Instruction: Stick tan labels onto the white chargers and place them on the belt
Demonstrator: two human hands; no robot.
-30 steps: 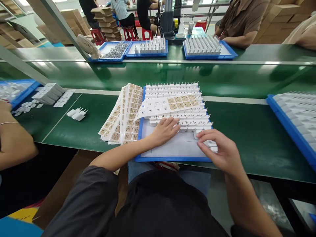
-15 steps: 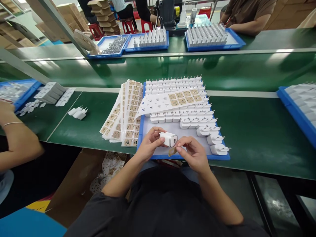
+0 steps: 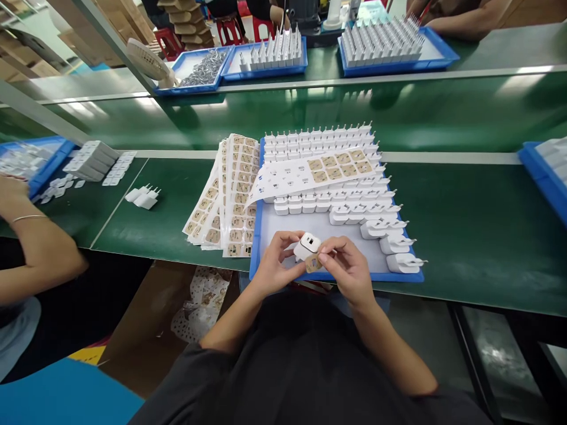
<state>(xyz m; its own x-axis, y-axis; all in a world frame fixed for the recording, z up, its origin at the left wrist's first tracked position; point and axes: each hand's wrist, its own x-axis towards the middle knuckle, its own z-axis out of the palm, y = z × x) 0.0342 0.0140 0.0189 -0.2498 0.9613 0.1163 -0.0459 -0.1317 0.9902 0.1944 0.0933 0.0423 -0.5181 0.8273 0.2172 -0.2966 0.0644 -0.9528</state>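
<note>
My left hand [image 3: 275, 264] pinches a white charger plug [image 3: 307, 245] above the near edge of a blue tray [image 3: 261, 248]. My right hand [image 3: 348, 270] holds a small tan sticker [image 3: 313, 263] against the plug's underside. Both hands are closed. Rows of white plugs [image 3: 323, 203] fill the far half of the tray. A partly used sticker sheet [image 3: 310, 172] lies across them. A fanned stack of sticker sheets [image 3: 225, 192] rests left of the tray.
A green conveyor belt [image 3: 310, 118] runs behind the tray, with blue trays of plugs [image 3: 390, 38] beyond it. A co-worker's arm [image 3: 35, 248] is at the left near loose plugs [image 3: 142, 196]. Another blue tray [image 3: 543, 177] sits at the right edge.
My hands left the tray rows and came together near the front edge. The left picked up one plug and turned it; the right brought a sticker up to it.
</note>
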